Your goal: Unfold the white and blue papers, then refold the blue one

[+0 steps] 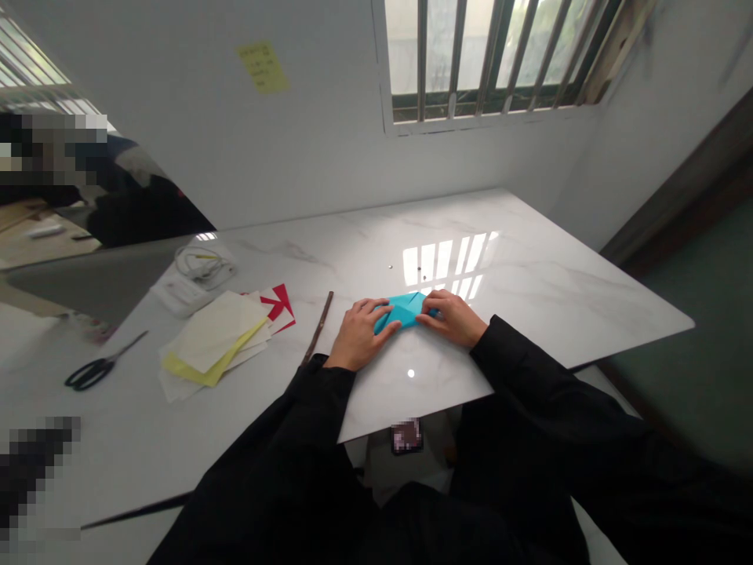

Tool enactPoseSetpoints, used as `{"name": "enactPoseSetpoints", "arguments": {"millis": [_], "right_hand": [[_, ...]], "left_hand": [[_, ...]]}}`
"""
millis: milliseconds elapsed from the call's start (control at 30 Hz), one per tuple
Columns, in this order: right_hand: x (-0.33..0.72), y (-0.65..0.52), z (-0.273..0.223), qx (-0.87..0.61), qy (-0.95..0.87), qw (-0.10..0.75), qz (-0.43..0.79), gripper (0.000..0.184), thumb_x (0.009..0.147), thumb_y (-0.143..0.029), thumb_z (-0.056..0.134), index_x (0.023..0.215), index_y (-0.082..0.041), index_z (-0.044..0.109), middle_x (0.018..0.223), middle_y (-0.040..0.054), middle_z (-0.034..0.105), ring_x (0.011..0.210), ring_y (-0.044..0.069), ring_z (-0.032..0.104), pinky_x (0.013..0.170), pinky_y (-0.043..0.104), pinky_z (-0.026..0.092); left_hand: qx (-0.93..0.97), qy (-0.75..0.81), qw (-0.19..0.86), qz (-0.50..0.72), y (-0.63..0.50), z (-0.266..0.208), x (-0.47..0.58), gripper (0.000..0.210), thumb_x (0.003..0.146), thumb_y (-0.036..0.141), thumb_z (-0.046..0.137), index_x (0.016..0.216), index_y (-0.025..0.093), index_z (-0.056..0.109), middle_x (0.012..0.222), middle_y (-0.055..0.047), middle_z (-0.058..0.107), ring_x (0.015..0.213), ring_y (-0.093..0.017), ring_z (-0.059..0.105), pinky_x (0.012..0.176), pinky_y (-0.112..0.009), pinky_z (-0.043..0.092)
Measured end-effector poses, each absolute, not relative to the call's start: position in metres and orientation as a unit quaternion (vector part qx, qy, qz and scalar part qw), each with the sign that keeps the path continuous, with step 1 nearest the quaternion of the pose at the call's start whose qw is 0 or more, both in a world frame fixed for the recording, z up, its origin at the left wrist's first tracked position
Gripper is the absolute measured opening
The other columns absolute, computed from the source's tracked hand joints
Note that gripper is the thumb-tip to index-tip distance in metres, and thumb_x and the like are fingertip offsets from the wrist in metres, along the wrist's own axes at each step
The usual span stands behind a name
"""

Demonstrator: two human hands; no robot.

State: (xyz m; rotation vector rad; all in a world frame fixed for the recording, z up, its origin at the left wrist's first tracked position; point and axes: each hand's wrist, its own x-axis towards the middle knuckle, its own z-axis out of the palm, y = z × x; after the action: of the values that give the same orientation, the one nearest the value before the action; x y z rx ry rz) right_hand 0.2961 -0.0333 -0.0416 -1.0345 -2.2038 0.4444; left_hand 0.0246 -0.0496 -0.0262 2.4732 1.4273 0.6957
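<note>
Black sleeves (329, 471) fill the bottom of your view, and your two hands reach out of them to meet on one small thing. Your left hand (358, 333) lies flat, fingers together and stretched right, their tips pressing on the left end of the blue paper (405, 311). Your right hand (452, 316) mirrors it: fingers close together and curled left, tips bearing down on the paper's right end. Neither hand grips anything; both press the sheet flat against the table (529, 275).

That paper is a folded piece, longer than it is deep, and its long axis runs left to right, straight from one set of fingertips to the other. It lies directly between your hands, touching both, with a raised point at its far edge aimed away from you. Both hands sit equally near it; the left covers a little more of the sheet, while the middle stays bare.

Outward to your left, a thin brown stick (318, 326) lies just beside your left wrist, pointing away from you. Past it sit a red and white scrap (280, 304), then a loose stack of cream and yellow sheets (215, 341). Scissors (97, 367) lie well apart, further left, with a coiled white cable (203, 265) behind the stack. Window light glares on the table just beyond the paper. A yellow note (263, 67) hangs on the wall.
</note>
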Motion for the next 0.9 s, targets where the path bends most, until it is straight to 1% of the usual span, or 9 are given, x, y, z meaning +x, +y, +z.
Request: {"name": "enactPoseSetpoints", "arguments": {"millis": [100,200,267,367,467,600,700,900], "right_hand": [[0.29,-0.034,-0.042,-0.414,-0.833,0.33,0.164,0.018,0.103,-0.028,0.073,0.086,-0.021,0.069,0.093,0.0066,0.069,0.09,0.023,0.062,0.087,0.039,0.051],[0.286,-0.036,-0.04,-0.415,-0.827,0.341,0.166,0.003,0.1,-0.023,0.074,0.103,-0.022,0.072,0.096,0.0061,0.07,0.095,0.024,0.062,0.091,0.04,0.051],[0.285,-0.038,-0.039,-0.408,-0.831,0.341,0.164,0.012,0.101,-0.021,0.073,0.113,-0.023,0.073,0.098,0.0058,0.071,0.096,0.024,0.062,0.092,0.04,0.052],[0.286,-0.04,-0.038,-0.396,-0.845,0.329,0.146,0.017,0.104,-0.021,0.071,0.119,-0.024,0.077,0.1,0.0071,0.071,0.098,0.025,0.062,0.095,0.041,0.052],[0.286,-0.04,-0.04,-0.388,-0.857,0.315,0.124,0.023,0.106,-0.022,0.068,0.124,-0.026,0.081,0.104,0.0086,0.07,0.098,0.025,0.061,0.095,0.041,0.053],[0.285,-0.039,-0.043,-0.38,-0.867,0.305,0.107,0.022,0.107,-0.023,0.068,0.12,-0.028,0.085,0.105,0.0088,0.07,0.096,0.024,0.061,0.093,0.039,0.054],[0.285,-0.038,-0.044,-0.378,-0.866,0.312,0.101,0.02,0.107,-0.023,0.069,0.116,-0.027,0.087,0.103,0.0089,0.07,0.096,0.024,0.061,0.092,0.039,0.054],[0.285,-0.039,-0.046,-0.37,-0.861,0.33,0.112,0.016,0.104,-0.019,0.071,0.109,-0.025,0.085,0.103,0.0081,0.071,0.097,0.023,0.062,0.091,0.039,0.054]], "left_hand": [[0.836,0.487,0.101,0.232,-0.051,-0.024,0.026,0.033,0.105,0.049,0.068,0.127,0.026,0.077,0.146,-0.007,0.072,0.139,-0.034,0.058,0.12,-0.057,0.045],[0.834,0.492,0.101,0.227,-0.053,-0.021,0.028,0.038,0.104,0.047,0.069,0.134,0.025,0.074,0.147,-0.008,0.072,0.14,-0.034,0.057,0.12,-0.056,0.045],[0.831,0.5,0.1,0.222,-0.056,-0.018,0.029,0.044,0.104,0.046,0.069,0.143,0.025,0.069,0.146,-0.009,0.072,0.14,-0.034,0.058,0.12,-0.056,0.046],[0.825,0.509,0.103,0.222,-0.058,-0.015,0.031,0.05,0.105,0.042,0.069,0.152,0.026,0.062,0.144,-0.009,0.073,0.138,-0.033,0.059,0.119,-0.055,0.046],[0.823,0.507,0.106,0.231,-0.06,-0.014,0.032,0.044,0.104,0.039,0.069,0.147,0.027,0.065,0.14,-0.008,0.074,0.135,-0.032,0.061,0.118,-0.054,0.047],[0.829,0.501,0.1,0.225,-0.059,-0.015,0.032,0.028,0.104,0.037,0.07,0.131,0.028,0.073,0.143,-0.005,0.074,0.138,-0.032,0.06,0.119,-0.054,0.046],[0.83,0.503,0.097,0.221,-0.058,-0.016,0.031,0.023,0.103,0.038,0.071,0.123,0.027,0.075,0.144,-0.005,0.073,0.138,-0.032,0.059,0.119,-0.054,0.046],[0.832,0.498,0.094,0.223,-0.058,-0.017,0.03,0.022,0.104,0.041,0.069,0.12,0.027,0.074,0.143,-0.005,0.073,0.138,-0.031,0.06,0.119,-0.054,0.047]]}}
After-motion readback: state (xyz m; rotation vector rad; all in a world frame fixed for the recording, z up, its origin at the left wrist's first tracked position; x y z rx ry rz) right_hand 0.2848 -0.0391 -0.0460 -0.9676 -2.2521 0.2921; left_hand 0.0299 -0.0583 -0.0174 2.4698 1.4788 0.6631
